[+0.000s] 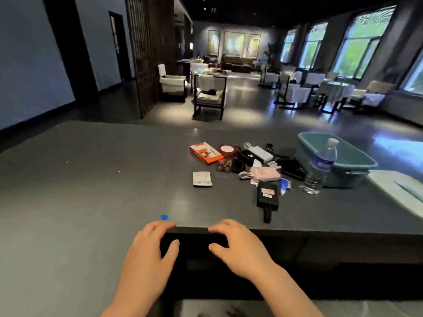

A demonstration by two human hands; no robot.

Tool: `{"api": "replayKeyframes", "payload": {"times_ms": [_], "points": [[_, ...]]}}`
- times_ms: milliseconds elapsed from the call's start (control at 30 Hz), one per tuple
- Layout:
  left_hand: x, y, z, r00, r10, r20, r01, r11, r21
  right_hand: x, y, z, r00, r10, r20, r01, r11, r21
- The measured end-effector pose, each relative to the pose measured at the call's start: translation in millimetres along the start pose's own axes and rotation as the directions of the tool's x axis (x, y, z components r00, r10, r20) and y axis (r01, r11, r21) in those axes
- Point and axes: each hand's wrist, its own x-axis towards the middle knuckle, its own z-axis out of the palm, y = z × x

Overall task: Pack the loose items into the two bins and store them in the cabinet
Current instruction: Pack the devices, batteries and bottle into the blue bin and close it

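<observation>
Both hands — left hand (150, 245) and right hand (238, 245) — rested on the worktop's (91, 179) near edge, each grip relaxed, holding nothing. The teal bin (343, 156) sat at the right edge, long axis running toward the far-left — loose items (240, 161) just beside it.

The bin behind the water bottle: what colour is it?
Teal; the bin shows best in the head view.
</observation>
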Motion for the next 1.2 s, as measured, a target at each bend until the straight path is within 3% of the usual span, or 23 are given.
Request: {"api": "replayKeyframes", "payload": {"times_ms": [200,467,633,933,1200], "points": [[25.7,68.5,79.5,0.987,0.117,0.114,-0.113,0.993,-0.041,-24.9,90.4,-50.5,0.986,0.129,-0.103,-0.127,0.992,0.018],[64.9,181.7,206.0,0.960,0.232,0.159,-0.208,0.966,-0.152,-34.4,231.2,-135.8,0.960,0.212,-0.185,-0.222,0.974,-0.038],[82.6,227.9,265.8,0.956,0.221,0.190,-0.184,0.963,-0.195,-36.9,296.8,-170.2,0.938,0.280,-0.204,-0.288,0.957,-0.014],[140.3,268.5,334.1,0.949,0.210,0.237,-0.163,0.966,-0.203,-8.4,367.3,-194.0,0.912,0.320,-0.258,-0.311,0.947,0.075],[219.9,286.1,373.7,0.959,0.234,0.160,-0.180,0.938,-0.297,78.7,384.6,-225.1,0.869,0.255,-0.424,-0.162,0.956,0.244]]}}
